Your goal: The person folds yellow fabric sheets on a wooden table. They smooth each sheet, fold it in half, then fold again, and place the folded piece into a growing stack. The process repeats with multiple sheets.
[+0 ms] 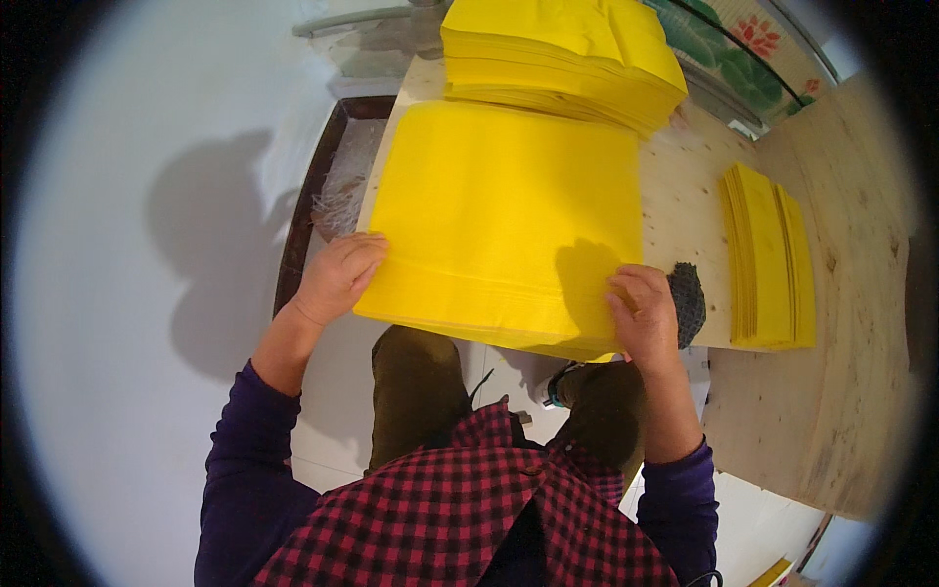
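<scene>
A wide stack of yellow, felt-like fabric sheets (pixel 504 215) lies before me on the wooden table, its near edge reaching past the tabletop toward my knees. At the left side of the top sheet, my left hand (pixel 339 276) is closed, thumb and fingers pinching the edge near the front corner. My right hand (pixel 646 311) has its fingers bent over the opposite side edge and also grips the sheet. The thumbs and the fabric within the grips are partly hidden. A shadow falls on the sheet beside my right hand.
Behind lies a thick folded pile of yellow fabric (pixel 562 64). Narrow yellow folded bundles (pixel 768 256) rest on the right of the wooden table (pixel 685 186). A dark grey textured object (pixel 688 303) sits just beyond my right hand. A brown-rimmed tray (pixel 298 220) holds pale shreds at left.
</scene>
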`<action>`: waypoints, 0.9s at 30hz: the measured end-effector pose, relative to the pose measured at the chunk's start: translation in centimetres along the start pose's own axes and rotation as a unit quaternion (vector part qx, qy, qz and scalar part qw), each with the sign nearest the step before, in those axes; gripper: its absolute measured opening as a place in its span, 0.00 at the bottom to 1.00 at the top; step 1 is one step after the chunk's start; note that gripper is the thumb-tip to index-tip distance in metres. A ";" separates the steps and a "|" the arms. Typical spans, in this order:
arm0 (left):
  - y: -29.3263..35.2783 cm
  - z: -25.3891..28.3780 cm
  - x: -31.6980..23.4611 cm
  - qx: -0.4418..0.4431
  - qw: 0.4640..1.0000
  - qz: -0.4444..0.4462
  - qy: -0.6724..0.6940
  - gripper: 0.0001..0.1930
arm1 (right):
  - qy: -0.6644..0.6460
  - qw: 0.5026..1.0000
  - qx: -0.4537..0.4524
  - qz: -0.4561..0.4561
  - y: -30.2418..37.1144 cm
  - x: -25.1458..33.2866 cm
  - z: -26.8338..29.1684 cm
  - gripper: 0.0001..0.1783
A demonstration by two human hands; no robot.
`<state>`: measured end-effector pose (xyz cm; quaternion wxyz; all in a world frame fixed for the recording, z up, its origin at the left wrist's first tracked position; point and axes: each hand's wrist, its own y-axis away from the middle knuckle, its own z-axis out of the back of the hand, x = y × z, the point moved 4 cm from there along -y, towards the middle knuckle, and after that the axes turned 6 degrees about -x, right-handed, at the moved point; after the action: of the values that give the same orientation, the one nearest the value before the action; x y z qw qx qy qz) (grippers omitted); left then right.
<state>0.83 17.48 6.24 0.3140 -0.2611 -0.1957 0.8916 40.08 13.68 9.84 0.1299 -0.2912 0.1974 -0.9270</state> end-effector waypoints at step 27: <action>2.1 1.3 0.4 -0.087 0.982 0.138 0.093 0.13 | -0.070 0.977 -0.048 -0.198 2.4 -4.3 0.6 0.14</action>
<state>-1.13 16.02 6.04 0.1806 -0.3938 -0.2041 0.8779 44.14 12.88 7.17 -0.0564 -0.3950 0.1703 -0.9010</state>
